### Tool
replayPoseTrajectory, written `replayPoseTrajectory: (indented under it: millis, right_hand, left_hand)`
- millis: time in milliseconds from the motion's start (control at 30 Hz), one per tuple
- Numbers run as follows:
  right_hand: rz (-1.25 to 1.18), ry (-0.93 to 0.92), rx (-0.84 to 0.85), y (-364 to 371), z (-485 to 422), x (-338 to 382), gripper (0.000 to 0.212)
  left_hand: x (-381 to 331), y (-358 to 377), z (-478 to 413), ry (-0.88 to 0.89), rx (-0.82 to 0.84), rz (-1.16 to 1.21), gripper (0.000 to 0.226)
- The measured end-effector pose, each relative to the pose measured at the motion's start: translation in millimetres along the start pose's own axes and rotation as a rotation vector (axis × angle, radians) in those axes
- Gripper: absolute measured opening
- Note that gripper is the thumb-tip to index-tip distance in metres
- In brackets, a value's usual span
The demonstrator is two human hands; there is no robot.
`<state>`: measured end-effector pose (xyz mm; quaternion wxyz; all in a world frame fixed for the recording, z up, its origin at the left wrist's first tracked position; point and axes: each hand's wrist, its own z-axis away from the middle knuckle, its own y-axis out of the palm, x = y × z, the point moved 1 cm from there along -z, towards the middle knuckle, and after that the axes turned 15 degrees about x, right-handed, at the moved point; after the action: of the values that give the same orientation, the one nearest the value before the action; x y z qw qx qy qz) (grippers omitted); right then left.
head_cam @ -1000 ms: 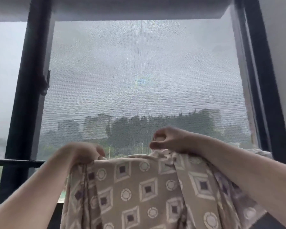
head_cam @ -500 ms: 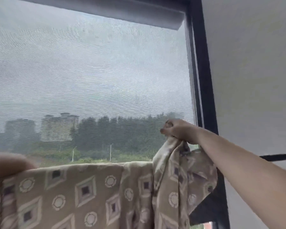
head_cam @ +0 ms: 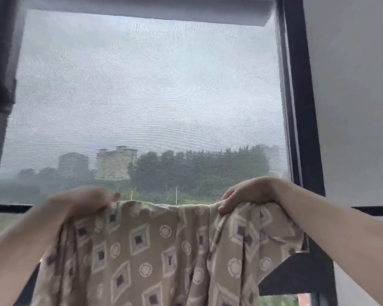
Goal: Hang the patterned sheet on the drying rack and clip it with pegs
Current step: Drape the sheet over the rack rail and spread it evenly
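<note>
Against a black-framed mesh window [head_cam: 301,107], left hand [head_cam: 82,202] and right hand [head_cam: 245,193] each grip the top edge of a beige diamond-patterned sheet [head_cam: 164,250].

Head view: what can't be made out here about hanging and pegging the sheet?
The rack: the sheet covers whatever its top edge lies over; the dark bar beside it may be the rack, unclear.
Any pegs: none in view.
The left hand: motion blur smears its fingers, though it holds the sheet's top edge.
The right hand: grips the edge; fingertips hidden behind the cloth.
The sheet's lower part: cut off by the bottom edge.
</note>
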<state>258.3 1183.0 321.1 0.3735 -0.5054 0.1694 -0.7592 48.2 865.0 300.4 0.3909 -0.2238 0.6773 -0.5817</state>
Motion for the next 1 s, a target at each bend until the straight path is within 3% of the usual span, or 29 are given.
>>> replayPoseTrajectory:
  millis: [100, 167, 300, 367, 467, 600, 767, 833, 1000]
  right_hand:
    - [-0.063, 0.015, 0.078, 1, 0, -2, 0.042]
    - [-0.075, 0.025, 0.104, 1, -2, -1, 0.050]
    - [-0.107, 0.002, 0.108, 5, -8, 6, 0.056]
    - [-0.093, -0.013, 0.105, 9, -10, 11, 0.057]
    - [-0.063, -0.103, 0.038, 15, -11, 19, 0.042]
    - [0.039, -0.258, -0.142, 24, 2, 24, 0.009]
    - [0.576, -0.224, -0.577, 22, 38, 31, 0.010]
    - [0.721, -0.221, -0.702, 15, 62, 30, 0.011]
    - [1.051, -0.286, -1.205, -29, 106, 15, 0.014]
  left_hand:
    - [-23, 18, 33, 0.185, 0.058, 0.300, 0.092]
    - [-43, 24, 49, 0.395, 0.015, 0.197, 0.104]
    - [-73, 29, 45, 0.509, -0.050, -0.030, 0.074]
    - [-91, 36, 39, 0.520, -0.097, -0.094, 0.078]
    - [-119, 43, 34, 0.539, -0.149, -0.155, 0.061]
    - [-133, 47, 28, 0.506, -0.181, -0.159, 0.040]
    - [-127, 43, 21, 0.458, -0.156, -0.189, 0.085]
    - [-124, 39, 21, 0.447, -0.104, -0.199, 0.089]
    - [-121, 33, 16, 0.382, 0.004, -0.131, 0.092]
